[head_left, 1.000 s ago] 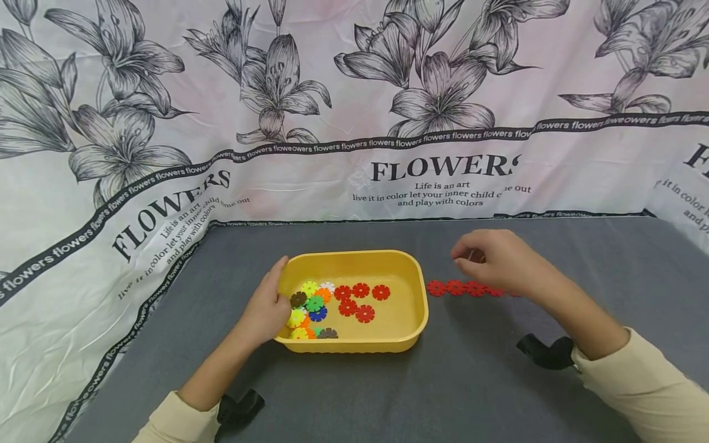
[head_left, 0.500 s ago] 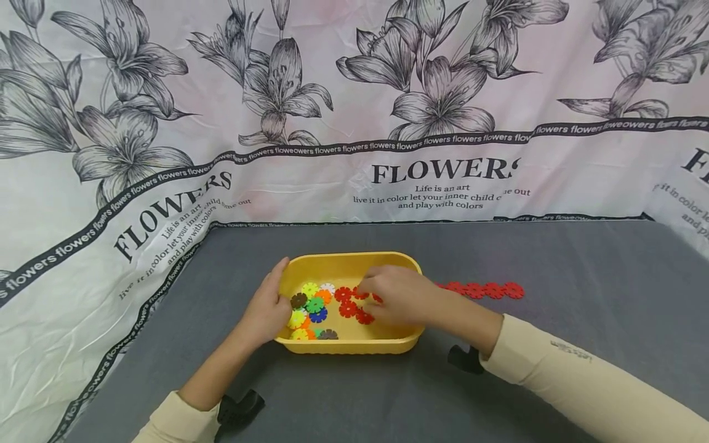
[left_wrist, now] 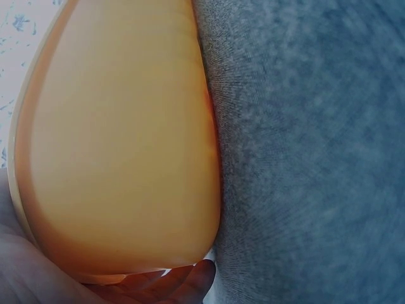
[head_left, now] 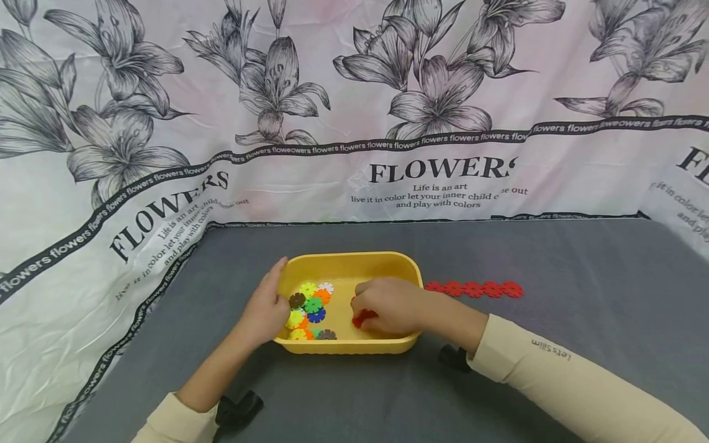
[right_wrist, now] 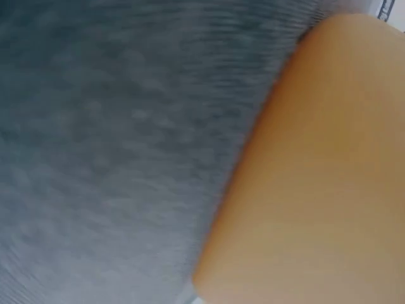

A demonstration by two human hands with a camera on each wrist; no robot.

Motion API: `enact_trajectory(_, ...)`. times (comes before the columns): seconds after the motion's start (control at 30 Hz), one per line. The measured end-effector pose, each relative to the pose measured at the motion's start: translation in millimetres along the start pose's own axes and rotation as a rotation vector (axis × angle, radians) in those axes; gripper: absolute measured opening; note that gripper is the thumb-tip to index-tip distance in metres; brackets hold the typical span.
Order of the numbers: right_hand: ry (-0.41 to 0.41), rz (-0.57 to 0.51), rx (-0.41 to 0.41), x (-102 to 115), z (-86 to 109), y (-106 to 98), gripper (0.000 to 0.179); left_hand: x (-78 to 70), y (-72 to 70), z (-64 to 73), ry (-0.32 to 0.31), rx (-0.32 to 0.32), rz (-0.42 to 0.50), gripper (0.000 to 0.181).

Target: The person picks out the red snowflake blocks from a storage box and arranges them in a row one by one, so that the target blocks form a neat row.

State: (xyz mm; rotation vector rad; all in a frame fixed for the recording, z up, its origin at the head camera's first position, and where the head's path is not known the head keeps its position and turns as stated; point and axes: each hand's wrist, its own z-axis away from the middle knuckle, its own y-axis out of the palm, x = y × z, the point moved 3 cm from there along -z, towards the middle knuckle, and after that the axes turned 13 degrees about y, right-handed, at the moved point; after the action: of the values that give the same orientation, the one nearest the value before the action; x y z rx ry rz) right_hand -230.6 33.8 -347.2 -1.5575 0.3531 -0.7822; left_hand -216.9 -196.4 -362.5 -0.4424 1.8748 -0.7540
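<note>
My left hand (head_left: 268,312) grips the left end of a yellow plastic tub (head_left: 349,347). In the left wrist view the tub's wall (left_wrist: 120,139) fills the middle, with fingers (left_wrist: 190,285) curled round its end. Inside the tub, on the right side, my right hand (head_left: 390,306) has its fingers curled down over red flower-shaped discs (head_left: 362,318). Red shows between the fingers and thumb; the rest of those discs is hidden under the hand. The right wrist view shows only the tub's outer wall (right_wrist: 329,164) and grey cloth.
Discs of several colours, among them a green disc (head_left: 313,305) and a blue disc (head_left: 317,315), lie at the tub's left end. A joined row of red discs (head_left: 473,290) lies on the grey tabletop cloth (head_left: 598,277) to the right. A flower-printed curtain (head_left: 432,184) stands behind.
My right hand has come left from above the red row into the tub. The scattered red discs there are now gathered under its fingers or hidden. My left hand stays on the tub.
</note>
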Motion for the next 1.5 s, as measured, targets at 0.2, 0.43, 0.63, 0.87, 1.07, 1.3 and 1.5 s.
enact_trajectory(0.2, 0.037, -0.015, -0.009, -3, 1.1, 1, 0.025, 2.4, 0.1, 0.4, -0.026, 0.015, 0.007, 0.074)
enact_trajectory(0.43, -0.001, 0.009, -0.032, -4, 0.2, 3, 0.023, 0.3, 0.1, 0.1, -0.026, 0.008, 0.006, 0.074)
enact_trajectory(0.63, 0.025, -0.069, -0.038, -6, -0.4, 1, 0.017, -1.5, -0.7, -0.5, -0.018, 0.005, 0.006, 0.073)
enact_trajectory(0.87, 0.085, -0.127, -0.008, -4, 1.3, -1, 0.02, -0.9, -0.9, 0.2, -0.024, 0.008, 0.001, 0.073)
enact_trajectory(1.07, 0.064, -0.179, -0.062, -6, 0.2, -2, 0.009, -2.0, -1.7, 1.0, -0.028, 0.008, -0.004, 0.073)
enact_trajectory(1.3, 0.12, -0.308, -0.106, -10, 2.1, -4, 0.008, -3.3, -2.4, 3.0, -0.027, 0.0, 0.011, 0.073)
enact_trajectory(1.5, 0.183, -0.404, -0.107, -11, 3.7, -6, 0.006, -4.0, -2.2, 3.5, -0.023, -0.001, 0.008, 0.073)
